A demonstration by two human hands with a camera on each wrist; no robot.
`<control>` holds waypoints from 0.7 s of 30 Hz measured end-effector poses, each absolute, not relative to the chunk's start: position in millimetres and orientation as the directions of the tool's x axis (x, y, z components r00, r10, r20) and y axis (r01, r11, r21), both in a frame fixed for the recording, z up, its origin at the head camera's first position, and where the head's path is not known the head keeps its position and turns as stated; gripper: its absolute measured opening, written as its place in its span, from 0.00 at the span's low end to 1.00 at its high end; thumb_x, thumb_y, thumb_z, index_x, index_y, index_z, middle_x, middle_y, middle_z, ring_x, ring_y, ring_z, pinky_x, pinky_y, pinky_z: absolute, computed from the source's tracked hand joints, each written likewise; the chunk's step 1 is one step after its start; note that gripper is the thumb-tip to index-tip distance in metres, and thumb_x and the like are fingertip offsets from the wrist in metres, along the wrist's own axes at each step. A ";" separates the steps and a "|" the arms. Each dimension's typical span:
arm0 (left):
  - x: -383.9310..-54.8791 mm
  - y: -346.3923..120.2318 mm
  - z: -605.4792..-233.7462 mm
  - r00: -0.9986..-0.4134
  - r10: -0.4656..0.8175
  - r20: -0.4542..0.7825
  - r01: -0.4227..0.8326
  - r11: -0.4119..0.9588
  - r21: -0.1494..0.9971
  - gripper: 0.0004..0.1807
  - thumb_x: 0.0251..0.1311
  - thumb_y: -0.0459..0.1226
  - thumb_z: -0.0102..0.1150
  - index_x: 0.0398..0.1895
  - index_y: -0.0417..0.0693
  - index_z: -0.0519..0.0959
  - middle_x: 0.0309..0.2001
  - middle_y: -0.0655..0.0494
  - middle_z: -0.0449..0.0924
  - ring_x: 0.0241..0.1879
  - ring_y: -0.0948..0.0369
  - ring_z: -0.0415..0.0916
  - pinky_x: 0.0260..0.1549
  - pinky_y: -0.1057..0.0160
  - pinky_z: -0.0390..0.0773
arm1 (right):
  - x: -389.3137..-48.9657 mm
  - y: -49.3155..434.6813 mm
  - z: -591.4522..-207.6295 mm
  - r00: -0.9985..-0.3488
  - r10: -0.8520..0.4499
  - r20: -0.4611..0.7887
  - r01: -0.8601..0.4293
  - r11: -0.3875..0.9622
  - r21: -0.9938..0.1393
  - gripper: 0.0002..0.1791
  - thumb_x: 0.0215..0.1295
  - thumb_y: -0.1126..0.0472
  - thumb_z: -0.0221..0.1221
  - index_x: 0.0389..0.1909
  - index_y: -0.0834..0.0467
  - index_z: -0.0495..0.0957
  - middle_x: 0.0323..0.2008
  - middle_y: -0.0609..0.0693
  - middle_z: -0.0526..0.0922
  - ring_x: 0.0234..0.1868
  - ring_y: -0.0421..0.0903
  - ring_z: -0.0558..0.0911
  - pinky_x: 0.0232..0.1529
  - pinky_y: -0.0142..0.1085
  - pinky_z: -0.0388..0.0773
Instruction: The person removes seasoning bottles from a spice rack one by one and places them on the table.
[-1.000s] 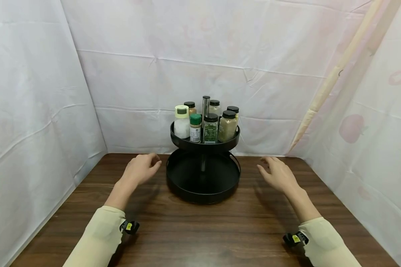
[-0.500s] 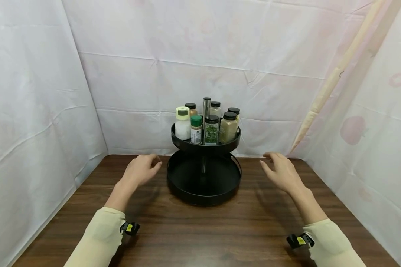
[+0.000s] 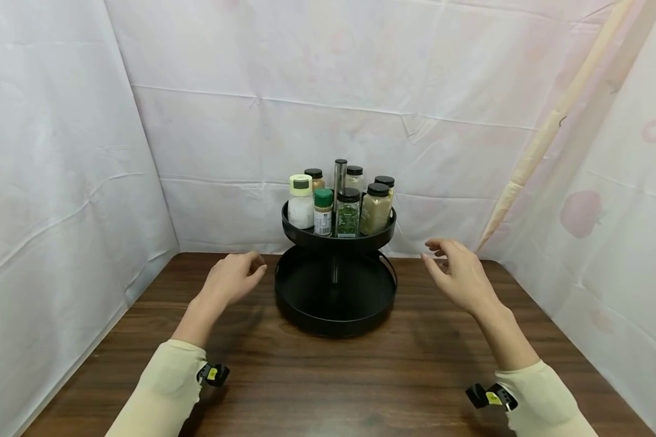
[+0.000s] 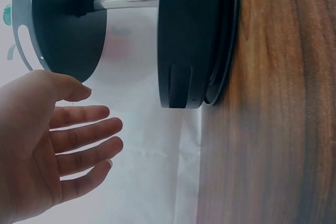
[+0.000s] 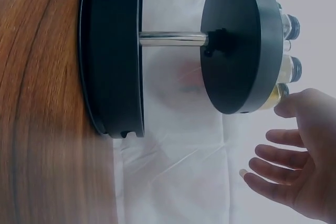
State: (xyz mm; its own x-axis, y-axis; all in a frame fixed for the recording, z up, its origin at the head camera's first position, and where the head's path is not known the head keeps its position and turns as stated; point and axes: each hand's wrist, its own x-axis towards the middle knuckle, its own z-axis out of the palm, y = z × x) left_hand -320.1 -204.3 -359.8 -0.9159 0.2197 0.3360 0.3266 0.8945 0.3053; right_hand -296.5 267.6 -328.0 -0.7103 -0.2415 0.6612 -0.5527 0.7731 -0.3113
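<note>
A black two-tier turntable rack (image 3: 336,321) stands on the table with a metal post (image 3: 340,176) through its middle. Its upper tray carries several spice jars: a white shaker with a pale yellow lid (image 3: 300,209), a small green-capped jar (image 3: 323,215), a jar of green herbs (image 3: 347,217) and a square jar of tan powder (image 3: 376,212), with black-lidded ones behind. The lower tray holds nothing. My left hand (image 3: 232,279) hovers left of the rack, fingers relaxed and holding nothing. On the other side my right hand (image 3: 459,276) is raised, its fingers loosely bent, also holding nothing.
The brown wood-grain table (image 3: 328,376) reaches back to a white cloth backdrop (image 3: 224,133). Cloth also hangs at the left and right sides. A cloth-wrapped pole (image 3: 536,152) slants along the right corner. Each sleeve carries a black wrist camera.
The right hand has shifted slightly outward and then up. The left hand stays almost still. The rack and jars keep their places, with only a small shift of the head view.
</note>
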 end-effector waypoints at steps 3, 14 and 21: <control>-320.5 -203.1 -360.4 -0.917 0.219 0.333 0.323 0.899 0.297 0.14 0.78 0.46 0.57 0.53 0.48 0.85 0.39 0.56 0.87 0.32 0.57 0.83 0.35 0.49 0.82 | -293.5 264.7 -325.0 -0.688 -0.249 0.681 -0.568 0.769 -0.293 0.17 0.77 0.58 0.61 0.57 0.66 0.81 0.48 0.60 0.85 0.48 0.60 0.86 0.44 0.54 0.85; -322.6 -198.5 -364.5 -0.912 0.243 0.329 0.342 0.895 0.287 0.13 0.77 0.44 0.58 0.52 0.48 0.85 0.39 0.57 0.87 0.33 0.57 0.83 0.35 0.48 0.82 | -294.5 256.4 -312.9 -0.608 -0.235 0.758 -0.616 0.742 -0.264 0.16 0.75 0.59 0.64 0.57 0.63 0.82 0.50 0.58 0.85 0.49 0.54 0.85 0.42 0.50 0.87; -321.7 -199.1 -365.6 -0.913 0.241 0.327 0.340 0.895 0.290 0.13 0.77 0.44 0.59 0.52 0.48 0.85 0.38 0.57 0.87 0.32 0.57 0.83 0.34 0.48 0.82 | -301.4 246.5 -293.0 -0.559 -0.268 0.785 -0.660 0.716 -0.226 0.17 0.73 0.62 0.66 0.57 0.66 0.81 0.51 0.60 0.85 0.49 0.57 0.86 0.49 0.52 0.84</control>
